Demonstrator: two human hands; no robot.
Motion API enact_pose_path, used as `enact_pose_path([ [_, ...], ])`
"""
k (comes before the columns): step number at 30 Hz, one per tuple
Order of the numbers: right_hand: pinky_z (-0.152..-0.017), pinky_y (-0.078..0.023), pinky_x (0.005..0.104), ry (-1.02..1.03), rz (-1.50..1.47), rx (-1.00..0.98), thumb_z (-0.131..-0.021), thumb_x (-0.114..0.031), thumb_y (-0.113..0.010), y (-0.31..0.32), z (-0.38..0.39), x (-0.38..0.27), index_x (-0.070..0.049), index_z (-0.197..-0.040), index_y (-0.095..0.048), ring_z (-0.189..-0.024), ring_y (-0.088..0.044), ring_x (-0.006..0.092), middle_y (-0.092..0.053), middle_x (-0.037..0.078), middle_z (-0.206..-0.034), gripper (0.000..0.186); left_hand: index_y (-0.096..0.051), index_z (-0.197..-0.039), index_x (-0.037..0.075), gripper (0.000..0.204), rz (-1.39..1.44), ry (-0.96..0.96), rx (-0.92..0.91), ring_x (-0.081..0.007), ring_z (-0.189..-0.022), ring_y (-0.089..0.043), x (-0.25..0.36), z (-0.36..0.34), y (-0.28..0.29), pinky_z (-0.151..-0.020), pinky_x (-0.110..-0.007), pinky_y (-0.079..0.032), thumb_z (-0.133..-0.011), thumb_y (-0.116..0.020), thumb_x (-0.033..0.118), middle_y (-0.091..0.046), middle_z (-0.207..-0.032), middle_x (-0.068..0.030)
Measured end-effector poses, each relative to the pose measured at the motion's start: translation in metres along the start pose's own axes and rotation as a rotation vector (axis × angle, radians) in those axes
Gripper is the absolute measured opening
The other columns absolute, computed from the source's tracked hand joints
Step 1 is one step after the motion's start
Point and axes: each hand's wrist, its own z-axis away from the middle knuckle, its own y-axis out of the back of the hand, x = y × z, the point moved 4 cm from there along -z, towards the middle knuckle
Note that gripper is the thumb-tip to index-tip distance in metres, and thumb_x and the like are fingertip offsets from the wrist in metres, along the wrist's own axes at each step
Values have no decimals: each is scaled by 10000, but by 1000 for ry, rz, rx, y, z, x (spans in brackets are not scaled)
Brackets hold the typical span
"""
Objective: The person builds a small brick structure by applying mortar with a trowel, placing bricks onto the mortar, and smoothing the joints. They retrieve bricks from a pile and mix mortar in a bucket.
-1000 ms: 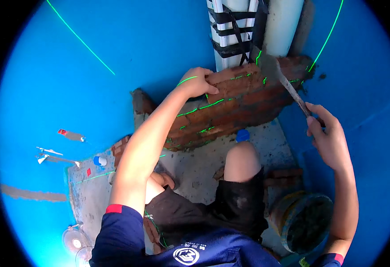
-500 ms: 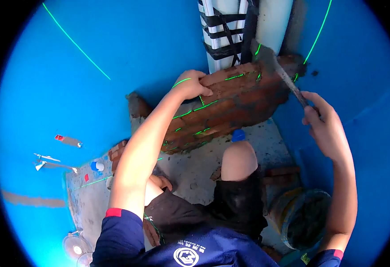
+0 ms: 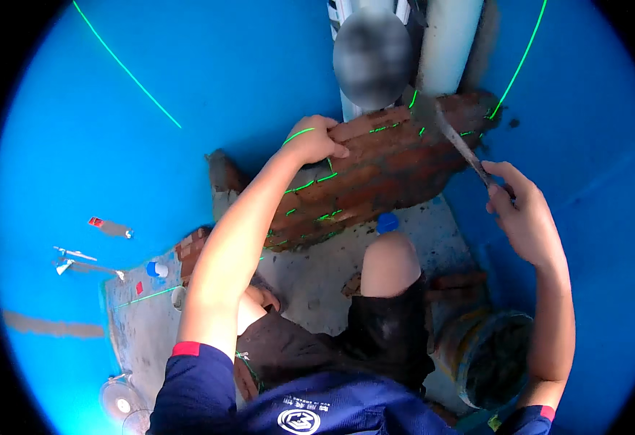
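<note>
A low wall of red-brown bricks [image 3: 397,170] with grey mortar joints stands in front of me. At the upper left end of its top course, my left hand [image 3: 314,141] grips a brick [image 3: 353,130], thumb on the near face and fingers over the top. My right hand [image 3: 524,210] is closed round the handle end of a mortar-smeared trowel [image 3: 461,142]. The grey trowel blade reaches the wall's top near its right part, beside the pipe; whether it touches the bricks I cannot tell. Bright green laser lines cross the bricks and my left wrist.
A white pipe [image 3: 449,47] rises behind the wall, with a blurred round patch beside it. Blue walls [image 3: 151,94] enclose the space. A mortar bucket [image 3: 495,359] and loose bricks [image 3: 458,283] stand by my right leg. Blue caps [image 3: 387,222] and a fan-like round object [image 3: 122,402] lie about.
My right hand and the trowel have shifted slightly left, and the blade sits a little lower by the wall's top. My left hand stays on the brick.
</note>
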Motion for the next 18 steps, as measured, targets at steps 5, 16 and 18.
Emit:
enact_pose_path([
  [5, -615, -455, 332, 90, 3, 33, -974, -126, -473, -3, -1, 15, -69, -1246, -555, -651, -523, 169, -574, 86, -752, 290, -701, -1032, 60, 513, 9, 4, 22, -315, -900, -651, 1, -2, -2, -800, -387, -512, -595, -839, 289, -692, -956, -159],
  [16, -432, -320, 235, -506, -754, -99, -957, -153, -462, -35, 35, 103, -84, -1286, -475, -504, -406, 87, -511, 43, -751, 336, -698, -1035, 61, 498, 15, 10, -33, -322, -885, -651, 0, -5, -2, -784, -384, -508, -607, -833, 279, -691, -951, -159],
  [18, -418, -313, 229, -529, -836, -108, -951, -144, -461, -47, 22, 112, -79, -1288, -467, -493, -394, 81, -514, 48, -756, 342, -697, -1041, 61, 500, 21, 15, -37, -322, -890, -651, 2, -4, -2, -788, -383, -507, -608, -834, 270, -691, -958, -160],
])
